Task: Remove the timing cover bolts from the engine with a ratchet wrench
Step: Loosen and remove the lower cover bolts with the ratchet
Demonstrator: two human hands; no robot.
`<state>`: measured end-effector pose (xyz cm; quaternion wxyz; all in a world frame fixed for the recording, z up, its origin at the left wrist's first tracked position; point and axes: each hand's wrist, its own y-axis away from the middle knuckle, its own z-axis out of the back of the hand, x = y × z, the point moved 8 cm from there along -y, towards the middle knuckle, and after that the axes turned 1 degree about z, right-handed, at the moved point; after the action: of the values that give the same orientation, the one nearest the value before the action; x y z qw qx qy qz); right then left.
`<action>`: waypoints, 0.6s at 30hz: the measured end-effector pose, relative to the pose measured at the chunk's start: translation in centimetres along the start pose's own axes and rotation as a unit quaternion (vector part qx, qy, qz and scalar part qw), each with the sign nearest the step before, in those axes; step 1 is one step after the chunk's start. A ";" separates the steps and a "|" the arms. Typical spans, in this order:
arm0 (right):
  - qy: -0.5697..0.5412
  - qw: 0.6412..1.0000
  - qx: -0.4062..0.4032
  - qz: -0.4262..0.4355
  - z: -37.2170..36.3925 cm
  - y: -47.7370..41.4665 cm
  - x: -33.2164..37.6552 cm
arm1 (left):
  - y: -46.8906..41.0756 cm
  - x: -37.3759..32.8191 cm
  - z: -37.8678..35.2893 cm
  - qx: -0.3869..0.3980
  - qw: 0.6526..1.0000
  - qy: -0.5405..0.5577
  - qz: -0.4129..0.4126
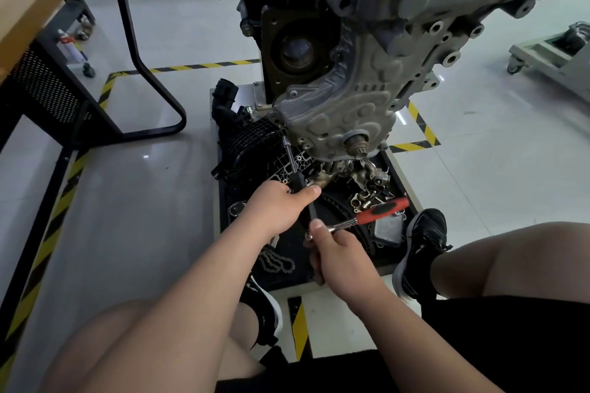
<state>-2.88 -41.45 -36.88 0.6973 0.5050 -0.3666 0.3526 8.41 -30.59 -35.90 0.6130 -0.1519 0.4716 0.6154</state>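
Note:
The grey ribbed timing cover [348,112] faces me on the engine, which hangs on a stand. A long extension bar [291,159] runs from a socket at the cover's lower left edge [285,140] down to my hands. My left hand [281,204] grips the bar's dark lower section. My right hand [335,249] holds the head end of the ratchet wrench [376,210], whose red and black handle points right. The joint between bar and ratchet head is hidden by my fingers.
A black tray [230,252] under the engine holds a black plastic intake manifold [249,143], loose bolts and metal parts [367,191], and a chain [274,263]. My knees and black shoes flank the tray. A black-framed workbench [48,89] stands left; a wheeled cart [549,54] right.

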 end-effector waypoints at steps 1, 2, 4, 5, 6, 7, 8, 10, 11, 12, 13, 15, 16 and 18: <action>-0.138 0.989 0.028 -0.055 -0.8 0.1 -0.8 | 0.0 0.1 -0.2 0.019 1.000 0.012 0.010; -0.269 0.955 0.058 -0.109 -1.8 0.4 -1.4 | 0.0 0.1 -0.5 0.037 0.999 0.023 0.020; -0.475 0.850 0.120 -0.194 -4.0 1.2 -1.5 | 0.0 0.2 -0.9 0.058 0.997 0.039 0.041; -0.542 0.798 0.147 -0.219 -5.0 1.5 -1.2 | 0.0 0.3 -1.1 0.069 0.996 0.036 0.047; -0.586 0.757 0.169 -0.233 -5.7 1.8 -0.8 | 0.1 0.3 -1.3 0.074 0.995 0.033 0.050; -0.614 0.729 0.185 -0.240 -6.3 2.0 -0.5 | 0.1 0.3 -1.5 0.078 0.995 0.034 0.050; -0.630 0.710 0.196 -0.243 -6.8 2.2 -0.3 | 0.1 0.4 -1.5 0.076 0.995 0.035 0.051; -0.645 0.693 0.210 -0.244 -7.5 2.5 0.1 | 0.1 0.5 -1.2 0.060 0.997 0.029 0.047; -0.650 0.687 0.213 -0.245 -7.8 2.5 0.2 | 0.0 0.5 -1.0 0.045 0.998 0.020 0.038; -0.654 0.683 0.214 -0.247 -7.8 2.6 0.3 | 0.0 0.5 -0.6 0.024 0.999 0.009 0.029; -0.657 0.679 0.215 -0.248 -7.8 2.6 0.4 | 0.1 0.4 -0.3 0.007 1.000 0.000 0.025; -0.656 0.680 0.213 -0.249 -7.6 2.6 0.4 | 0.1 0.1 -0.1 -0.013 1.000 -0.009 0.010; -0.649 0.690 0.201 -0.250 -7.5 2.5 0.3 | 0.1 0.0 0.0 -0.013 1.000 -0.009 0.007; -0.607 0.737 0.153 -0.254 -7.1 2.3 -0.4 | 0.1 -0.1 0.1 -0.016 1.000 -0.010 0.003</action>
<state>-3.96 -34.09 -37.76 0.3041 0.7861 -0.5112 -0.1681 8.38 -30.61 -35.72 0.6137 -0.1542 0.4557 0.6261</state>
